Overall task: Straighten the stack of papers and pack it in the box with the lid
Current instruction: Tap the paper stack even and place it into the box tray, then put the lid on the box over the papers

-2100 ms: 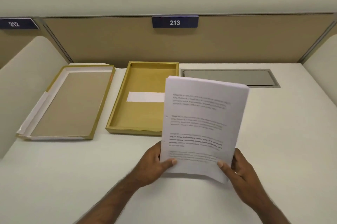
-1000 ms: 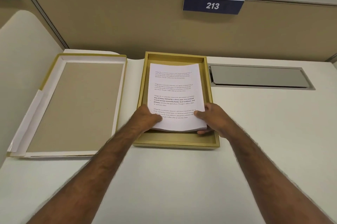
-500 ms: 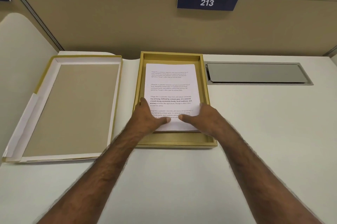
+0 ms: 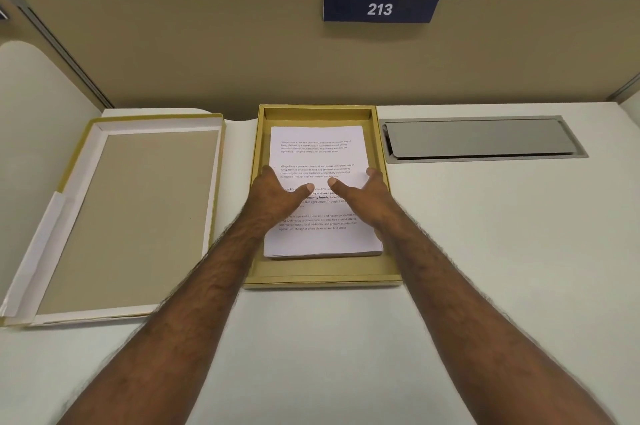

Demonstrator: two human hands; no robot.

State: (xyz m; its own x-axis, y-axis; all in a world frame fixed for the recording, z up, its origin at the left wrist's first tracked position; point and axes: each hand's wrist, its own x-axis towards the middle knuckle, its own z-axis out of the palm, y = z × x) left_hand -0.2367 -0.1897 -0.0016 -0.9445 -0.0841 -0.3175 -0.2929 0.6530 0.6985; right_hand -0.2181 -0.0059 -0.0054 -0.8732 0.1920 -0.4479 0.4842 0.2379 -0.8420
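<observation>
A white stack of printed papers (image 4: 318, 151) lies flat inside the shallow tan box (image 4: 322, 272) at the middle of the desk, its edges even. My left hand (image 4: 277, 194) rests on the stack's left half, fingers spread along the left edge. On the right half, my right hand (image 4: 363, 196) lies the same way, thumb pointing inward. Both thumbs nearly meet over the text. The box lid (image 4: 114, 216) lies upside down to the left, white rim around a grey-brown inside.
A grey metal cable flap (image 4: 481, 139) is set into the desk right of the box. A tan partition with a blue "213" sign (image 4: 380, 8) runs behind. A white side panel (image 4: 31, 133) stands at the left.
The stack was held upright over the desk, then lowered into the box. Since half a second ago both hands slid further up along the stack, pressing it flat.
</observation>
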